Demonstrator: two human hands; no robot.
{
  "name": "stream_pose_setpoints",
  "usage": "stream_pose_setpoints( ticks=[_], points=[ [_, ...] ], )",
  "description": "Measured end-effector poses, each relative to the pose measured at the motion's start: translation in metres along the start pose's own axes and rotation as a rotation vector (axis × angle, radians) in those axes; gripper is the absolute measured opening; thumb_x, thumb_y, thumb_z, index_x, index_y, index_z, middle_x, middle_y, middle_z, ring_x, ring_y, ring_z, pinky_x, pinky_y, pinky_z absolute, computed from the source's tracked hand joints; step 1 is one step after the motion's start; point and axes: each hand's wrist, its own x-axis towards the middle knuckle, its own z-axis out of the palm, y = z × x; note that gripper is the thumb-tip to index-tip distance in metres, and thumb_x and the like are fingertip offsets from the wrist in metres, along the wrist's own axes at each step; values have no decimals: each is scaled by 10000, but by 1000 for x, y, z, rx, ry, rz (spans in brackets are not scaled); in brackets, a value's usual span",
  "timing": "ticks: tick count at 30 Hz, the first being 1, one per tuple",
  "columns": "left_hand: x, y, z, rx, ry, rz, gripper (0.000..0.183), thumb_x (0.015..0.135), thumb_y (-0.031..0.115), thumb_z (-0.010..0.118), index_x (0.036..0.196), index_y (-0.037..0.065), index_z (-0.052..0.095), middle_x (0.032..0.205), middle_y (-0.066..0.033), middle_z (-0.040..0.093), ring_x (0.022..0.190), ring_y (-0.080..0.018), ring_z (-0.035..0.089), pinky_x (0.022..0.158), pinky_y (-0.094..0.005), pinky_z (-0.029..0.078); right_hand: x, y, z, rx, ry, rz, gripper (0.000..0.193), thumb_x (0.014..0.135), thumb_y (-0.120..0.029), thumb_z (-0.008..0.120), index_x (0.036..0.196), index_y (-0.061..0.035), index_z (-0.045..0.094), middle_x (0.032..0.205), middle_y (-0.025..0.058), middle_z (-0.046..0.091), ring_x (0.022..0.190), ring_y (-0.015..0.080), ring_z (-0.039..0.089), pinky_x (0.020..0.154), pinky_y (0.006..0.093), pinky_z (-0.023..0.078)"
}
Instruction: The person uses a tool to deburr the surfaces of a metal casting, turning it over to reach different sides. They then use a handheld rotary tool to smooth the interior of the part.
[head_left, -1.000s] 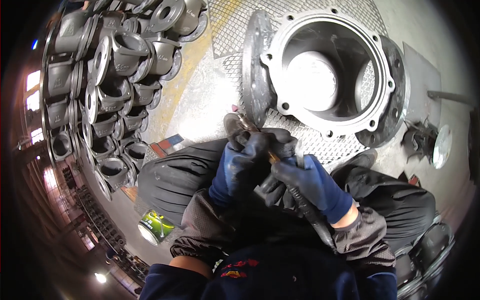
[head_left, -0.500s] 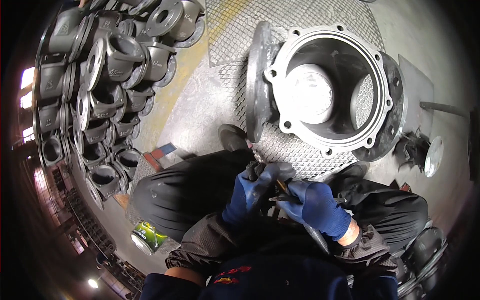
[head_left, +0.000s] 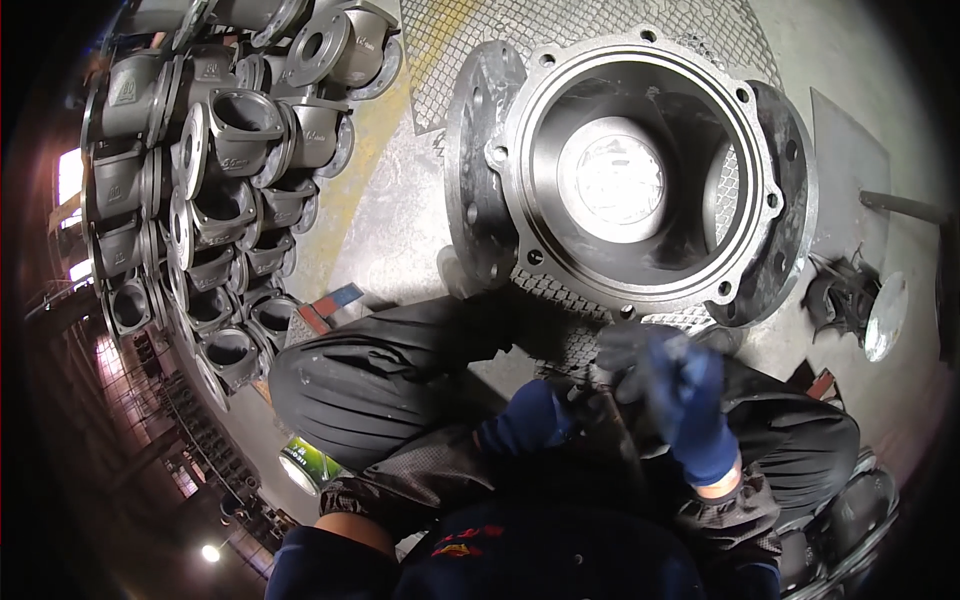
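A large dark cast valve body stands in front of me, its round machined flange with bolt holes facing up and its bore lit inside. My left hand, in a blue glove with dark fingers, is low between my knees, curled round something dark that I cannot make out. Beside it a thin brownish rod or hose runs down towards my lap. My right hand, gloved alike, is raised near the valve's lower rim and smeared by motion, so its fingers and anything in them cannot be told.
Grey valve castings are stacked at the left. Under the big valve lies a diamond-mesh plate. A green can stands by my left knee. At the right are a round metal disc, a dark bar and more castings.
My hands, close together before, have come apart: the right moved up and right, the left slightly down and right. The view has shifted, so the valve sits further left in the picture.
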Motion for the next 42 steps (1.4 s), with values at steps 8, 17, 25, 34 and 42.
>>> stream_pose_setpoints(
  ticks=[8, 17, 25, 34, 42],
  points=[
    [3, 8, 35, -594, -514, 156, 339, 924, 139, 422, 1199, -58, 443, 1020, -129, 571, 857, -190, 587, 749, -272, 493, -4, -42, -9, 24, 140, -106, 381, 962, -208, 278, 1017, 73, 530, 793, 112, 654, 618, 147, 600, 536, 212, 470],
    [-25, 35, 52, -831, -574, 167, 463, 888, 448, 495, 984, -4, 532, 963, -173, 550, 789, -208, 607, 691, -307, 512, -37, -16, -29, -723, 642, -786, 334, 790, -20, 571, 1115, 30, 515, 815, 150, 606, 686, 231, 627, 602, 316, 516],
    [-65, 89, 114, -304, -395, 116, 369, 914, 249, 474, 1073, -79, 531, 959, -179, 610, 841, -190, 607, 733, -271, 486, -83, -46, -41, -1308, 805, -1038, 387, 737, -226, 646, 1081, -55, 595, 878, 122, 579, 614, 218, 541, 514, 328, 423],
    [-50, 124, 134, -62, -42, 393, 353, 906, 327, 478, 838, -20, 490, 892, -190, 609, 676, -226, 551, 598, -317, 467, -201, -54, -209, -344, 978, -885, 593, 950, -431, 323, 1286, 54, 382, 1136, 205, 564, 954, 194, 572, 769, 267, 443],
    [-7, 120, 106, 72, 75, 273, 508, 946, 353, 344, 1124, -89, 519, 904, -170, 627, 781, -206, 611, 727, -300, 499, -164, 32, -296, 85, 887, -741, 415, 946, -242, 429, 1266, 22, 428, 1066, 135, 601, 840, 139, 581, 733, 235, 465]
  ],
)
